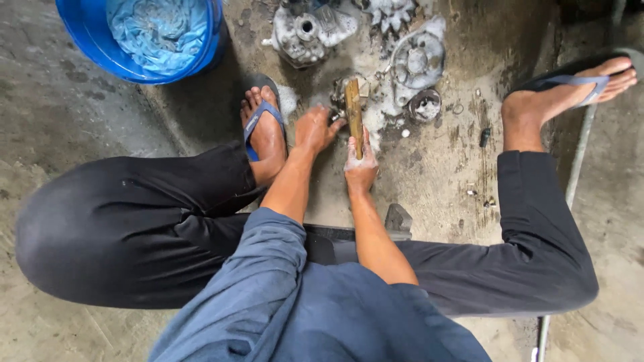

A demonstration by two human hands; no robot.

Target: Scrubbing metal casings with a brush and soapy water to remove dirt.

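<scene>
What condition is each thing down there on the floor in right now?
Brush: upright, gripped by right hand.
Small part: soapy, steadied by left hand.
Round metal cover: flat on floor, foamy.
Engine casing: on floor, foamy.
Blue bucket: upright, holds bluish soapy water.

You wear a slate-blue shirt whose sleeves are pushed up above the elbows, leaving both forearms bare down to your left hand (314,129) and right hand (361,167). Your trousers are black and loose, ending above the ankle. On each foot sits a dark flip-flop with blue straps, and soapy foam clings to your right hand
</scene>
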